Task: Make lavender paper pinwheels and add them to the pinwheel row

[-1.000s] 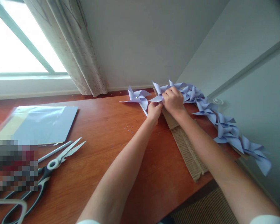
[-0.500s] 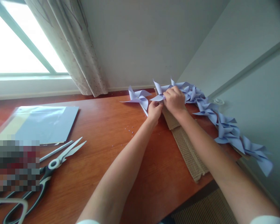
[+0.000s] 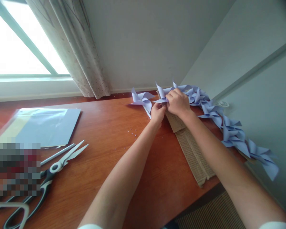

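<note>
At the far edge of the wooden table, my right hand (image 3: 178,102) is closed on a pale lilac paper pinwheel (image 3: 161,93) by its lower blades. This pinwheel rests at the upper end of a brown corrugated cardboard strip (image 3: 193,156). My left hand (image 3: 158,112) is closed just below, thumb and forefinger pinched at the cardboard's edge under the blades; what lies between them is hidden. Left of that hand, another pinwheel (image 3: 140,100) with a white stick lies on the table, its stick running down behind my fingers.
Several more pinwheels (image 3: 233,132) line the table's right edge by the wall. At left lie open scissors (image 3: 58,167), a white paper stick (image 3: 58,154) and a clear folder of coloured paper (image 3: 47,127). Tiny scraps (image 3: 133,133) dot the wooden table (image 3: 102,127).
Both hands keep nearly the same place. My right hand and forearm have shifted very slightly, and the blades beside the fingers tilt a little to the left.
</note>
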The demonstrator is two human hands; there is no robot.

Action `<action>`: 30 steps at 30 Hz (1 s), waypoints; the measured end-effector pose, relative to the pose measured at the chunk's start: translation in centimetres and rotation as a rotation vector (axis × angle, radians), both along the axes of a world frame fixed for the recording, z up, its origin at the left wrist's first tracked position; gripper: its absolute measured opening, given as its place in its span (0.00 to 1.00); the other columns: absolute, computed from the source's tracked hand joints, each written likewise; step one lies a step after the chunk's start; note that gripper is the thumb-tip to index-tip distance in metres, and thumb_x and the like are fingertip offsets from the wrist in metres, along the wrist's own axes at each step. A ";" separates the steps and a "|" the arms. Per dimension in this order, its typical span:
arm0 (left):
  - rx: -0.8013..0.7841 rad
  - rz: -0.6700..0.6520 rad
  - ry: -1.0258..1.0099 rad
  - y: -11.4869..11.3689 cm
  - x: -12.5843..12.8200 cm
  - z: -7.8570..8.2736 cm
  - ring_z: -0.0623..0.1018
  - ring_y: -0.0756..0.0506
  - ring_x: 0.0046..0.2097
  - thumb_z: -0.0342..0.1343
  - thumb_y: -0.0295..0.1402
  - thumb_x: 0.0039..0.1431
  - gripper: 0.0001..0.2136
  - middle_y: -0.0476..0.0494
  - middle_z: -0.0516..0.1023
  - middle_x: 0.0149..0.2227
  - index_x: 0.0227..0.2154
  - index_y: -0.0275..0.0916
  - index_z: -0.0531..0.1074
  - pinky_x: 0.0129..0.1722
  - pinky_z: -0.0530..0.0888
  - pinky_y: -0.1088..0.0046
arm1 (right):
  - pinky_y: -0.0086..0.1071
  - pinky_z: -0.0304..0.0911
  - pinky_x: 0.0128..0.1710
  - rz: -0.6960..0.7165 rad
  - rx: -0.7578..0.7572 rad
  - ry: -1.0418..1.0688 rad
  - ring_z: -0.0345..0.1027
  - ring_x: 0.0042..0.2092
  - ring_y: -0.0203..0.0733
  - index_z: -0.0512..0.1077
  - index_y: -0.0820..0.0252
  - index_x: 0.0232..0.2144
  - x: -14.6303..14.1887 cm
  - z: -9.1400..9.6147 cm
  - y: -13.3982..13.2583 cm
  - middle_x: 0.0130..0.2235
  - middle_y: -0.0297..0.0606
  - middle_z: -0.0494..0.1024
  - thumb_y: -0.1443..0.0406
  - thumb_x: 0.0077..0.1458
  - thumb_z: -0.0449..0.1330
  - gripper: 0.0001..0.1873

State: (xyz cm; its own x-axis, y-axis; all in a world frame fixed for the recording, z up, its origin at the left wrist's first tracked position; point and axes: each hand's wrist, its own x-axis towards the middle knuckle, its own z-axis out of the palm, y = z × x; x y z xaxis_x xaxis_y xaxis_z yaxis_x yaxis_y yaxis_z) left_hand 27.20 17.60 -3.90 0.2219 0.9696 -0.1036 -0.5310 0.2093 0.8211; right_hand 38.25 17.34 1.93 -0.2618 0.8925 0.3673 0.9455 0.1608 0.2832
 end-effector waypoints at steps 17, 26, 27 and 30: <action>0.020 0.043 -0.012 0.0 0.0 -0.5 0.76 0.45 0.37 0.58 0.22 0.43 0.06 0.47 0.78 0.29 0.27 0.35 0.75 0.44 0.72 0.69 | 0.44 0.52 0.45 -0.038 0.015 -0.014 0.62 0.49 0.56 0.76 0.66 0.41 -1.4 -1.5 -1.6 0.44 0.50 0.77 0.69 0.64 0.50 0.14; 0.041 0.065 0.032 -0.5 -0.3 0.2 0.75 0.45 0.37 0.57 0.22 0.43 0.07 0.47 0.78 0.29 0.27 0.35 0.75 0.42 0.72 0.69 | 0.44 0.56 0.45 -0.124 0.032 0.059 0.62 0.50 0.59 0.75 0.69 0.45 -1.5 -2.2 -1.6 0.45 0.55 0.76 0.71 0.66 0.49 0.15; 0.043 0.064 0.034 -0.5 -0.3 0.3 0.75 0.45 0.36 0.57 0.22 0.43 0.06 0.47 0.78 0.29 0.27 0.35 0.75 0.42 0.72 0.70 | 0.44 0.57 0.45 -0.122 0.032 0.063 0.62 0.50 0.59 0.75 0.69 0.45 -1.5 -2.3 -1.6 0.45 0.55 0.76 0.71 0.66 0.49 0.15; 0.046 0.061 0.040 -0.5 -0.3 0.3 0.75 0.45 0.36 0.57 0.22 0.44 0.06 0.47 0.78 0.29 0.27 0.35 0.75 0.41 0.72 0.70 | 0.44 0.58 0.46 -0.122 0.039 0.061 0.63 0.50 0.59 0.76 0.69 0.45 -1.4 -2.4 -1.5 0.44 0.54 0.76 0.71 0.66 0.49 0.15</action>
State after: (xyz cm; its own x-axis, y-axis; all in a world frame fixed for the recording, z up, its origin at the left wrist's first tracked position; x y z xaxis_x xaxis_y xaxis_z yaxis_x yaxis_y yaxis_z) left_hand 26.94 17.06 -3.60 0.1585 0.9851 -0.0668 -0.5080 0.1393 0.8500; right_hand 36.87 15.82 -0.52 -0.1290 0.9012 0.4139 0.9729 0.0342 0.2288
